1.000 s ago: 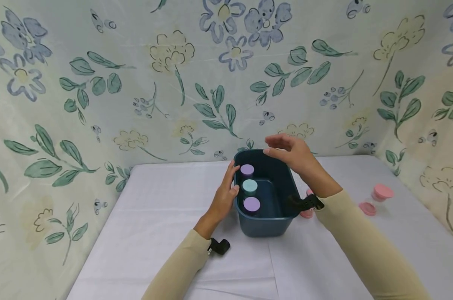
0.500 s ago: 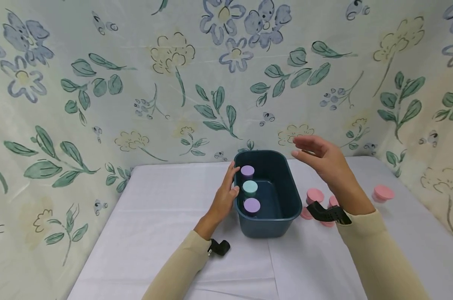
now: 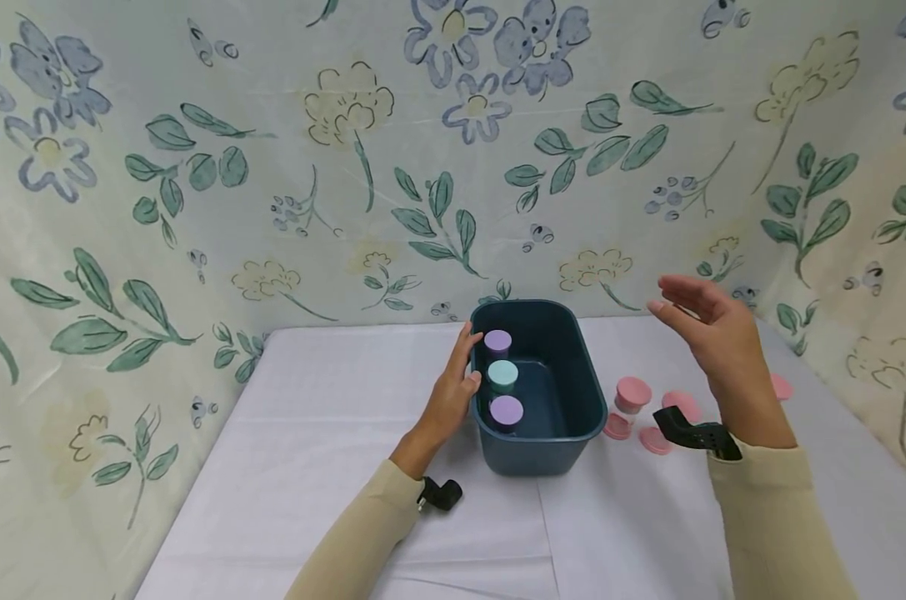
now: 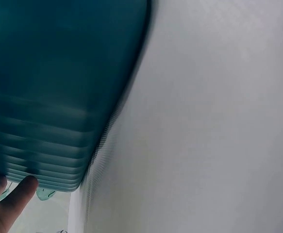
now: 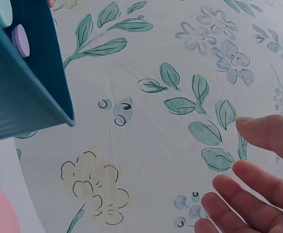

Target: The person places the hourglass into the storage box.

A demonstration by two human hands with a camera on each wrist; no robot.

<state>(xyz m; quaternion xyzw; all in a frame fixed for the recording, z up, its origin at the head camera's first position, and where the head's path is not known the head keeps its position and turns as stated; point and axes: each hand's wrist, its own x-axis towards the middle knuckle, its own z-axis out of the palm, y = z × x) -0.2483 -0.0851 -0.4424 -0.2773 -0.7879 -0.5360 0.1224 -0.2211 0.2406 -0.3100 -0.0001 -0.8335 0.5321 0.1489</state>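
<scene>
A deep dark-blue plastic bin [image 3: 535, 457] stands on the white-covered table. Along its left inside wall sit a jar with a purple lid [image 3: 498, 340], one with a teal lid [image 3: 503, 372] and another purple-lidded jar [image 3: 506, 409]. My left hand [image 3: 447, 396] rests against the bin's left side near the rim; in the left wrist view its extended fingers [image 4: 20, 199] touch the ribbed outer wall. My right hand [image 3: 723, 342] hovers to the right of the bin, fingers loosely bent and holding nothing. In the right wrist view, its thumb stands apart from the fingers [image 5: 248, 199].
Right of the bin stands a clear cup with a pink lid [image 3: 633, 392], beside a flat pink disc [image 3: 618, 427], a second pink-lidded container [image 3: 681, 406] and another pink disc [image 3: 655, 441]. One more pink top [image 3: 781, 387] shows behind my right wrist. A floral curtain [image 3: 392, 208] hangs behind.
My right hand has moved rightward from above the bin's far right rim to above the pink containers, uncovering some of them. The left hand stays at the bin.
</scene>
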